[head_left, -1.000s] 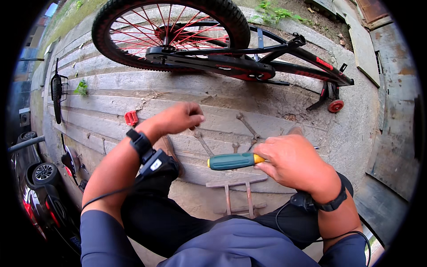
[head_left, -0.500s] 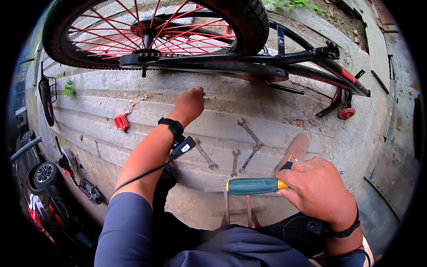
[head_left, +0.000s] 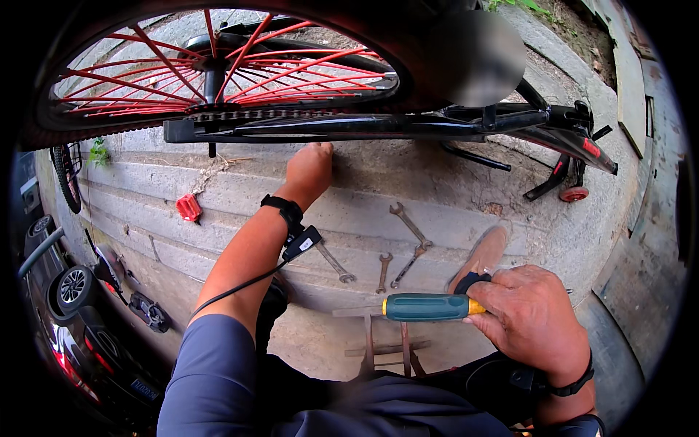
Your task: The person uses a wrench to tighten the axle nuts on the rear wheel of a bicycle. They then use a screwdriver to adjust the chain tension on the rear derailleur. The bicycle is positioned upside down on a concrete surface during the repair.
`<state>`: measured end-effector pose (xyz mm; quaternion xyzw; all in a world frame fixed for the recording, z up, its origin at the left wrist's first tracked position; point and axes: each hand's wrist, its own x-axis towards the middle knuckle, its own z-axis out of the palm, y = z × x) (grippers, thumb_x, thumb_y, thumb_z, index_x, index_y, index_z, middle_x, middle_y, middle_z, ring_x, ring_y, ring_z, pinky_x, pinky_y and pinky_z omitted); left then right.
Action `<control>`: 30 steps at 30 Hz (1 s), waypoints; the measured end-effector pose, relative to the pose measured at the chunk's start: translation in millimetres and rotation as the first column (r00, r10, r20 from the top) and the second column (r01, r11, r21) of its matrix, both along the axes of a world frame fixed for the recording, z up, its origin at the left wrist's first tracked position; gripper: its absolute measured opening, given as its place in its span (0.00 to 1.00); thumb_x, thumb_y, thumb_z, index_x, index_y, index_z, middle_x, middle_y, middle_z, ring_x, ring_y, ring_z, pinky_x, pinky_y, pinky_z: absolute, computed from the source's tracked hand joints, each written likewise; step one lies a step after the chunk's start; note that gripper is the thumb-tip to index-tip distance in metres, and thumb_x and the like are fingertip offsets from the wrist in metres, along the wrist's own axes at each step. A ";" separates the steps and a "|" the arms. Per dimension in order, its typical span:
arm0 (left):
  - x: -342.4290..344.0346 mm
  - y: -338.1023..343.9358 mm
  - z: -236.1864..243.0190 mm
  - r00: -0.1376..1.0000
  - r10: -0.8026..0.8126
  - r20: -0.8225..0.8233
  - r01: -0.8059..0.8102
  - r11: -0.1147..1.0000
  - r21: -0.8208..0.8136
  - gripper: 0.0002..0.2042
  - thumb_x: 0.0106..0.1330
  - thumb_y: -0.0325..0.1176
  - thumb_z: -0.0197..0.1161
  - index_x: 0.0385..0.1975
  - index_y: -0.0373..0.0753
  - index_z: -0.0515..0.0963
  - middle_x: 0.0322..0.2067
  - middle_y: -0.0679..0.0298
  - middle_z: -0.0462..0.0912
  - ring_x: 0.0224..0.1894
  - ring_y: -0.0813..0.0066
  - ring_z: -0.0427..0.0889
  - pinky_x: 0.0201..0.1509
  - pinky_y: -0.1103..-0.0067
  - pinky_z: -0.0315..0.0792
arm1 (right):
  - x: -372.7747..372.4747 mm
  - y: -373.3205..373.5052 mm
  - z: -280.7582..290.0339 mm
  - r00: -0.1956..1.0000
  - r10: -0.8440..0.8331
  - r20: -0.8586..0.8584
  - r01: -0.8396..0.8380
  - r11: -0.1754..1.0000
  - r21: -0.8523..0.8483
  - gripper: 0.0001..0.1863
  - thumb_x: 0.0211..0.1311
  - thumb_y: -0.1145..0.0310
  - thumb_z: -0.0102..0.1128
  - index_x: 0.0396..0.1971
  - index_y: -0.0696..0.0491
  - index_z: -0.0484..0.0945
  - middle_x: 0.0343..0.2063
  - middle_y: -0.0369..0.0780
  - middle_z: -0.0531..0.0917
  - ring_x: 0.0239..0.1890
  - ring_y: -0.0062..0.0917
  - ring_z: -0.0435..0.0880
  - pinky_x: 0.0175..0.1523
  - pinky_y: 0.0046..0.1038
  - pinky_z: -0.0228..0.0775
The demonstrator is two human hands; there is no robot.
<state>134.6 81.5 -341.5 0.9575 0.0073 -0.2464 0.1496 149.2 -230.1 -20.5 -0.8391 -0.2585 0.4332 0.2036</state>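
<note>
A bicycle with a black frame (head_left: pixel 349 125) and red-spoked wheel (head_left: pixel 240 54) lies on its side across the far part of the view. Just under the frame's near edge is my left hand (head_left: pixel 309 171), its fingers curled closed. What they hold, if anything, is hidden. My right hand (head_left: pixel 535 313) is wrapped round a screwdriver (head_left: pixel 429 307) near my lap. Its green handle with a yellow collar points left, and the fist hides most of the shaft. Between my hands several wrenches (head_left: pixel 411 233) lie on the concrete, one (head_left: pixel 336 264) beside my left forearm.
A red pedal-like piece (head_left: pixel 188 208) lies left of my left arm. My shoe (head_left: pixel 482 258) is near the wrenches. A small red training wheel (head_left: pixel 574 194) shows at the bicycle's right end. Below my hands is a low stool (head_left: pixel 387 348). A dark car (head_left: pixel 95 342) stands at far left.
The bicycle's wheel appears larger and nearer, and its frame sits lower in view. My left hand keeps almost the same place. My right hand with the screwdriver has shifted slightly right.
</note>
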 end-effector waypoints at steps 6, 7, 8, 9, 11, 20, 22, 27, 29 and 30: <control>3.2 14.7 -2.2 0.995 0.093 -0.037 -0.096 0.991 -0.091 0.05 0.57 0.30 0.58 0.30 0.37 0.77 0.34 0.47 0.82 0.40 0.44 0.80 0.42 0.57 0.75 | 2.2 0.0 -1.2 1.000 0.001 0.007 -0.001 1.000 -0.007 0.13 0.48 0.66 0.70 0.34 0.50 0.78 0.25 0.38 0.79 0.31 0.36 0.80 0.36 0.37 0.71; -0.9 16.6 -3.1 0.995 0.102 0.002 -0.101 0.989 -0.104 0.05 0.57 0.30 0.58 0.30 0.37 0.77 0.34 0.47 0.82 0.40 0.44 0.81 0.42 0.57 0.75 | 2.4 0.1 -1.2 1.000 0.002 0.004 -0.002 1.000 -0.011 0.13 0.48 0.66 0.70 0.34 0.50 0.78 0.25 0.39 0.79 0.31 0.36 0.80 0.36 0.37 0.71; -5.0 18.1 -3.9 0.993 0.111 0.041 -0.105 0.987 -0.118 0.06 0.57 0.31 0.58 0.30 0.37 0.77 0.34 0.48 0.82 0.40 0.45 0.81 0.42 0.58 0.75 | 2.2 0.2 -1.0 1.000 0.000 0.009 0.000 1.000 -0.007 0.13 0.48 0.66 0.70 0.34 0.50 0.78 0.25 0.39 0.79 0.30 0.36 0.80 0.36 0.37 0.71; -7.1 18.6 -2.4 0.991 0.120 0.062 -0.110 0.985 -0.135 0.06 0.57 0.31 0.58 0.30 0.37 0.77 0.34 0.48 0.82 0.39 0.45 0.81 0.42 0.58 0.75 | 1.8 0.3 -1.1 1.000 -0.002 0.013 0.002 1.000 -0.003 0.13 0.48 0.66 0.70 0.34 0.50 0.78 0.24 0.39 0.79 0.30 0.36 0.80 0.36 0.37 0.71; -12.0 18.7 1.6 0.985 0.138 0.105 -0.120 0.979 -0.167 0.06 0.58 0.32 0.59 0.31 0.39 0.78 0.33 0.50 0.81 0.38 0.46 0.81 0.41 0.58 0.76 | 1.0 0.1 -0.7 1.000 -0.004 0.017 0.004 1.000 -0.005 0.13 0.48 0.66 0.70 0.33 0.50 0.78 0.24 0.39 0.78 0.30 0.36 0.80 0.36 0.37 0.71; -34.6 10.7 5.2 0.996 0.079 0.030 -0.075 0.990 -0.118 0.07 0.62 0.36 0.63 0.36 0.43 0.79 0.38 0.53 0.77 0.39 0.49 0.81 0.41 0.59 0.77 | -3.9 -2.1 2.3 0.999 -0.009 0.042 0.009 1.000 0.001 0.13 0.48 0.66 0.71 0.33 0.50 0.78 0.24 0.38 0.77 0.29 0.36 0.80 0.35 0.37 0.71; -34.6 7.0 6.7 0.998 0.056 0.008 -0.055 0.995 -0.082 0.08 0.62 0.38 0.65 0.35 0.42 0.79 0.39 0.53 0.77 0.39 0.49 0.81 0.42 0.60 0.77 | -6.0 -2.4 2.2 0.999 -0.011 0.048 0.010 1.000 0.006 0.13 0.48 0.66 0.71 0.33 0.50 0.78 0.23 0.38 0.77 0.29 0.36 0.80 0.35 0.37 0.71; -36.5 8.0 7.1 0.998 0.046 -0.031 -0.047 0.999 -0.016 0.09 0.61 0.38 0.67 0.35 0.42 0.80 0.38 0.54 0.78 0.40 0.50 0.81 0.43 0.61 0.76 | -12.6 -1.6 4.7 0.998 0.006 0.060 -0.006 1.000 0.003 0.13 0.48 0.66 0.71 0.33 0.50 0.78 0.23 0.38 0.76 0.29 0.36 0.79 0.36 0.37 0.71; -36.2 11.5 12.9 0.998 0.049 -0.037 -0.050 0.998 -0.031 0.09 0.60 0.39 0.67 0.35 0.42 0.80 0.38 0.54 0.78 0.40 0.49 0.81 0.43 0.60 0.76 | -16.2 -1.5 6.1 0.997 0.013 0.070 -0.012 1.000 -0.008 0.14 0.48 0.66 0.71 0.33 0.50 0.78 0.23 0.38 0.76 0.29 0.37 0.79 0.36 0.37 0.71; -34.6 15.5 18.4 0.997 0.053 -0.047 -0.055 0.997 -0.051 0.09 0.61 0.39 0.66 0.34 0.41 0.80 0.37 0.53 0.79 0.40 0.49 0.81 0.43 0.61 0.76 | -18.0 -1.1 7.9 0.997 0.015 0.079 -0.014 1.000 -0.014 0.14 0.48 0.65 0.71 0.34 0.50 0.78 0.23 0.38 0.76 0.29 0.37 0.79 0.36 0.37 0.71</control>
